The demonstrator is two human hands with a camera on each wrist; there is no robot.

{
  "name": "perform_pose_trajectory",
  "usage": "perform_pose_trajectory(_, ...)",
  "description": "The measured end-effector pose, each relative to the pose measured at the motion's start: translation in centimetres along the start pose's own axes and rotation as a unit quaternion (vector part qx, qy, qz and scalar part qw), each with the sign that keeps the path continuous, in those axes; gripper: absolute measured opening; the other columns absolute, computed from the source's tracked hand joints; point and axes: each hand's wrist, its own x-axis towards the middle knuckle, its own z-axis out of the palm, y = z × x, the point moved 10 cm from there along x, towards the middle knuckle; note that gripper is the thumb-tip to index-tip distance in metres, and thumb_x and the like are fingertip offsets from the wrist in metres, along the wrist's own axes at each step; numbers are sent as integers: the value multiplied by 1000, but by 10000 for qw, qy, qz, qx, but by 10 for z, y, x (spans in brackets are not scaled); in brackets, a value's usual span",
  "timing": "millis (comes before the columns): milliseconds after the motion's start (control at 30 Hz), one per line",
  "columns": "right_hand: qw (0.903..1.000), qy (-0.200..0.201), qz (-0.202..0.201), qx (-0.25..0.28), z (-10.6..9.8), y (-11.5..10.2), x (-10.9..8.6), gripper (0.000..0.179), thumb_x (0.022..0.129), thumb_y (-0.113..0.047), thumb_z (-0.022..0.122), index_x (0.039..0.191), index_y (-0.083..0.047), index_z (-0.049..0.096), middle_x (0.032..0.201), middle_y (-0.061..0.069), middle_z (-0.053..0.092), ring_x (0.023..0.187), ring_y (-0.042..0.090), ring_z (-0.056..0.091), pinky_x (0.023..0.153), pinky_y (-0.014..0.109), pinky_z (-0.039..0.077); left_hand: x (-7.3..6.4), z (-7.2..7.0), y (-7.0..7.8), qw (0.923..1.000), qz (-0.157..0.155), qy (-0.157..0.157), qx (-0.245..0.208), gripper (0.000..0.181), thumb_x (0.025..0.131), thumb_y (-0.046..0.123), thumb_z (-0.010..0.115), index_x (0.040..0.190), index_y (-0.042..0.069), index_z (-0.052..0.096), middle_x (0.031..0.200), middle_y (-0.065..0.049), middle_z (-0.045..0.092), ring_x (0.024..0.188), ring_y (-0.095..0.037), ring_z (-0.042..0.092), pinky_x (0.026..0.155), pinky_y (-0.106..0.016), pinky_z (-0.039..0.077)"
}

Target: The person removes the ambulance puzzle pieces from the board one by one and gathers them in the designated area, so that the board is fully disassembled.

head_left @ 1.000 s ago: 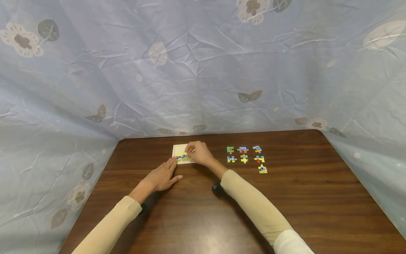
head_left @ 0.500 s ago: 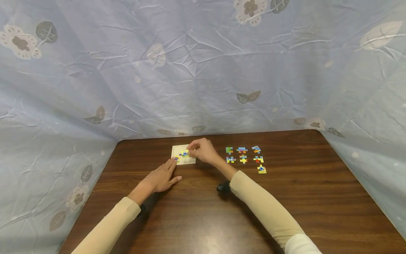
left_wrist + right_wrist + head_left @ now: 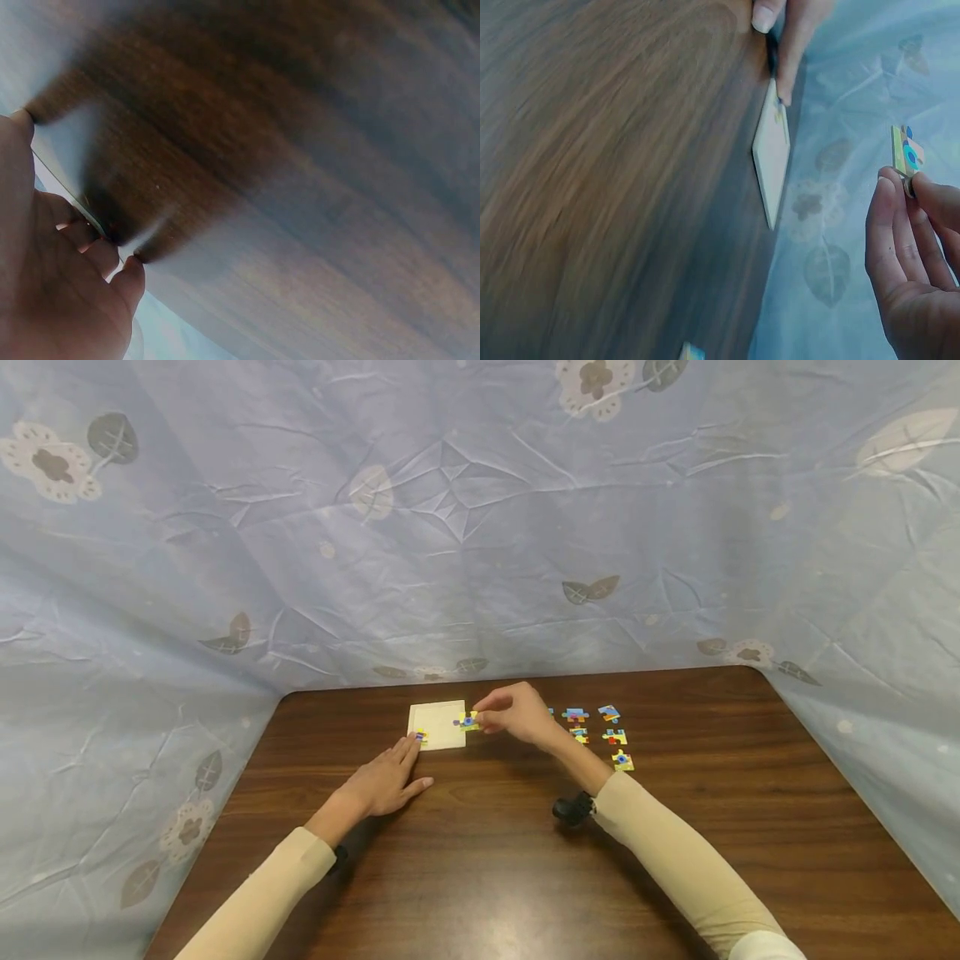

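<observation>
My right hand [image 3: 523, 718] pinches a yellow puzzle piece with a blue round mark [image 3: 468, 722] over the right edge of a cream puzzle tray [image 3: 437, 713]. In the right wrist view the puzzle piece [image 3: 910, 156] is raised between thumb and fingers, apart from the tray [image 3: 767, 161]. Straight fingers of my left hand [image 3: 377, 781] rest at the tray's near left corner, the thumb spread out on the table. Right by those fingertips, a small purple and yellow puzzle piece [image 3: 422, 737] sits in that corner, partly covered.
Several loose puzzle pieces lie in rows to the right, among them a blue one [image 3: 607, 714] and a yellow one [image 3: 622, 760]; my right hand hides some. The brown wooden table [image 3: 465, 860] ends at a hanging patterned cloth [image 3: 450, 568].
My right hand has lifted the puzzle piece out from beside the corner piece and carried it right, to the tray's right edge. The left hand has stayed in place.
</observation>
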Motion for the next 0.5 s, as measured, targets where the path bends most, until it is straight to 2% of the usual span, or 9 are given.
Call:
perform_pose_trajectory(167, 9997, 142, 191, -100, -33, 0, -22, 16, 95, -12, 79, 107, -2, 81, 103, 16, 81, 88, 33, 80, 81, 43, 68, -1, -1, 1, 10000, 39, 29, 34, 85, 111, 57, 39, 166, -5, 17, 177, -22, 11, 164, -39, 20, 133, -54, 27)
perform_pose_trajectory(267, 9991, 193, 313, -191, -53, 6, -36, 17, 95, -14, 79, 108, -4, 82, 105, 17, 81, 90, 37, 80, 81, 44, 68, -1, -2, 1, 10000, 46, 42, 10, 85, 111, 56, 39, 166, -6, 17, 176, -23, 12, 164, -40, 21, 132, -54, 27)
perform_pose_trajectory(400, 9983, 219, 497, -219, -77, 19, -54, 21, 96, -14, 78, 112, 0, 80, 109, 21, 79, 97, 46, 78, 88, 54, 65, 0, -1, 0, 10000, 10, -4, 13, 86, 111, 57, 38, 166, -4, 15, 177, -22, 10, 164, -39, 19, 133, -54, 26)
perform_pose_trajectory(500, 9972, 255, 639, -287, -93, 33, -67, 23, 97, -13, 77, 113, 3, 79, 110, 24, 79, 97, 46, 78, 87, 52, 65, 0, 2, 0, 10000, -8, -40, -9, 86, 111, 59, 37, 167, -3, 14, 177, -21, 8, 165, -38, 18, 133, -54, 25)
